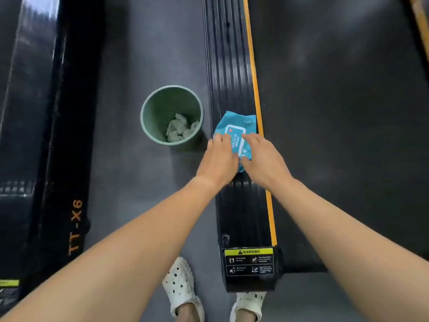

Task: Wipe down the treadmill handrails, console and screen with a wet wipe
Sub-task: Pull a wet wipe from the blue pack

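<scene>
A blue pack of wet wipes [236,125] with a white lid label lies on the black ribbed side rail [229,73] of the treadmill. My left hand [219,160] rests on the pack's left side with its fingers laid over the edge. My right hand [262,156] lies on the pack's right side, fingertips at the white lid. Whether the lid is lifted cannot be made out. The handrails, console and screen are out of view.
A green bin [148,112] with crumpled used wipes [180,129] stands on the grey floor left of the rail. The treadmill belt [336,112] lies to the right, past an orange stripe. Another treadmill marked TT-X6 [58,159] runs along the left. My white clogs [181,289] stand below.
</scene>
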